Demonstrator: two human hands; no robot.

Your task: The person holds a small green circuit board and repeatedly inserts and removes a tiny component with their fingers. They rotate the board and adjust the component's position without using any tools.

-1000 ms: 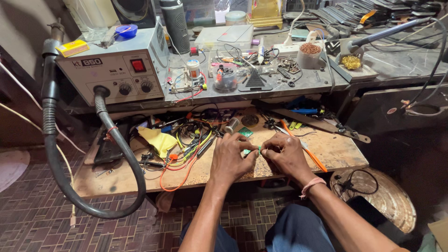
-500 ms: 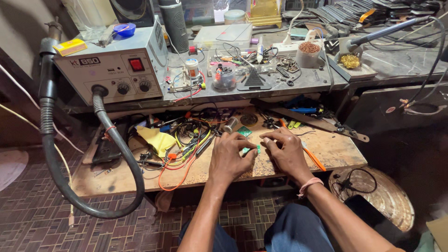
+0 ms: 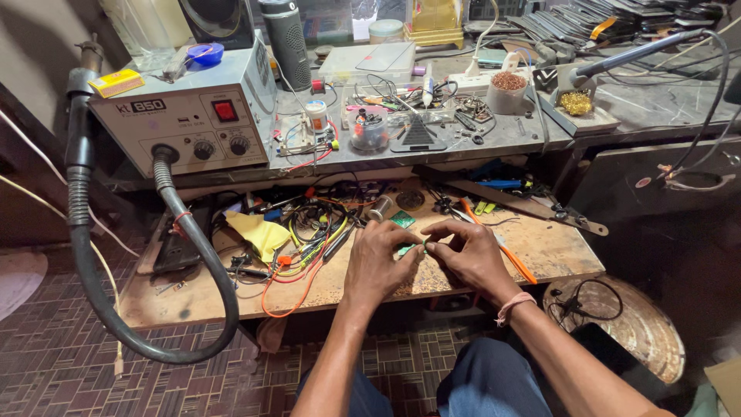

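From the head camera, both hands met over the low, scuffed wooden work board (image 3: 540,255), near its front edge. The left hand (image 3: 380,261) had its fingers curled inward, thumb and forefinger pressed on the left end of a small green circuit board piece (image 3: 409,249). The right hand (image 3: 467,253) had its fingers bent and closed in a pinch on the right end of the same green piece, so the piece sat between the two hands, just above the board's surface. A pink band (image 3: 515,306) circled the right wrist.

On the wooden board, just behind the hands, lay a second small green circuit board (image 3: 402,219), a round grey metal spool (image 3: 379,208) and a dark round disc (image 3: 410,200). To the left of the hands lay a tangle of orange, yellow and black wires (image 3: 305,247) and a crumpled yellow cloth (image 3: 261,233). To the right of the hands an orange-handled tool (image 3: 494,239) lay at a slant.

Above the board's left rear stood a grey metal hot-air station with a red switch and two knobs (image 3: 189,123), its thick black ribbed hose (image 3: 193,255) looping down past the board's left end. On the shelf behind the board sat a white cup of brown bits (image 3: 509,91).
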